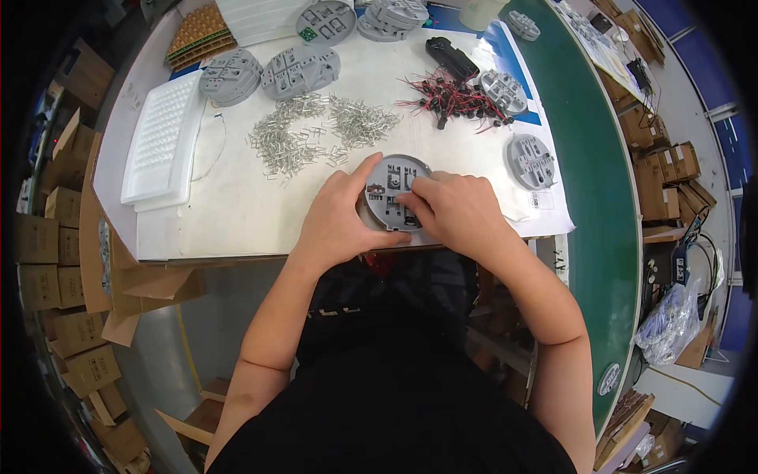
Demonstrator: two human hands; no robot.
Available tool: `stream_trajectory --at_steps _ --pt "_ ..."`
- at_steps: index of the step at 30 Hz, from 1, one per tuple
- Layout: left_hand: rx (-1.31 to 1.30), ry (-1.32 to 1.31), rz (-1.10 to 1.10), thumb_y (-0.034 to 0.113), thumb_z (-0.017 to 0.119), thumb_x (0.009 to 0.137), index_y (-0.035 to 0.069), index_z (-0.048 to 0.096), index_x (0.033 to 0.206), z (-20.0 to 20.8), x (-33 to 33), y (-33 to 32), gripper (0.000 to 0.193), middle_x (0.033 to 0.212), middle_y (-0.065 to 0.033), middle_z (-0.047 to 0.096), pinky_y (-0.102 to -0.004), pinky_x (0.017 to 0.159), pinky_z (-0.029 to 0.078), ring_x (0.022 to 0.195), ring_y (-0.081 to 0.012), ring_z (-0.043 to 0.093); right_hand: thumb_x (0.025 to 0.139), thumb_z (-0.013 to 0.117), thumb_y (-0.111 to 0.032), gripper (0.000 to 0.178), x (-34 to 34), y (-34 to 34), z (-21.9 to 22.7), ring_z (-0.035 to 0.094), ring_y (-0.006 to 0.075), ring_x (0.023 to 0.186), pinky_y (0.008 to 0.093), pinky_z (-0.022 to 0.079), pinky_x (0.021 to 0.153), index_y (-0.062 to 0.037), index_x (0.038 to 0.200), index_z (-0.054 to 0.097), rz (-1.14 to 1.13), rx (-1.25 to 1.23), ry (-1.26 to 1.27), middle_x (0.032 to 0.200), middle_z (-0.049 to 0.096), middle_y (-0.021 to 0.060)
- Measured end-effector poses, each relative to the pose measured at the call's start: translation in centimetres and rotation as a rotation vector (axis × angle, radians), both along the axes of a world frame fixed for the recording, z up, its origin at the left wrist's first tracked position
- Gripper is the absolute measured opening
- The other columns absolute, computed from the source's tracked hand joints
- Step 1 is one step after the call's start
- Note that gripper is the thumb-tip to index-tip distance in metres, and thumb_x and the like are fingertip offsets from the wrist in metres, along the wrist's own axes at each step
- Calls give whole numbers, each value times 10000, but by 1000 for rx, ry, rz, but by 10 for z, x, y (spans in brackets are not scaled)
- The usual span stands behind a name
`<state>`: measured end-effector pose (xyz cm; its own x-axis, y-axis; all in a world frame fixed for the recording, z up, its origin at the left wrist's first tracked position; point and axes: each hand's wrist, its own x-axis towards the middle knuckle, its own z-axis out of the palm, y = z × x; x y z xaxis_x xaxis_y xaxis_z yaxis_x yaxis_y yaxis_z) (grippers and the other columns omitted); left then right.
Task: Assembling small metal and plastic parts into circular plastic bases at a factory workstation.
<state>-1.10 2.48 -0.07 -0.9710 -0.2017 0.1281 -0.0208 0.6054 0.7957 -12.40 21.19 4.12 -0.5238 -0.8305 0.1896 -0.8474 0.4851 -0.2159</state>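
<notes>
**Part-filled round fixture under both hands**

At the near table (237, 213) edge, the left hand (339, 217) curls around the rim of a grey round moulded plate (393, 180). The right hand (454, 209) pinches a small part into its slots. Some slots look filled. Shiny metal clips (316, 130), red-and-black wired parts (458, 99) and stacked grey plates (300, 69) wait behind.

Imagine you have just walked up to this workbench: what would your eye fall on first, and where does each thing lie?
First, the two hands at the near edge of the white table: the left hand steadies a round grey fixture disc while the right hand presses on its middle. Behind them spreads a glittering heap of small metal pins, and to the right of that lies a tangle of red and black wired parts.
</notes>
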Motion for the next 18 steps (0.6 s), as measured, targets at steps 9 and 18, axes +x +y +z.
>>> stream_trajectory --at_steps 9,18 --pt "-6 7 8 420 1001 570 81 518 1539 -1 0 -2 1135 997 -160 635 -423 856 540 933 -331 642 955 724 -372 282 0 -5 -3 688 331 640 458 519 549 -120 830 712 26 -18 -1 735 659 102" --pt "-2 -3 15 412 1001 573 72 521 1535 1 -1 -1 1127 1013 -167 635 -427 864 542 939 -336 646 936 752 -339 246 3 -4 -7 682 311 639 435 513 537 -125 831 695 10 -72 37 736 638 87"
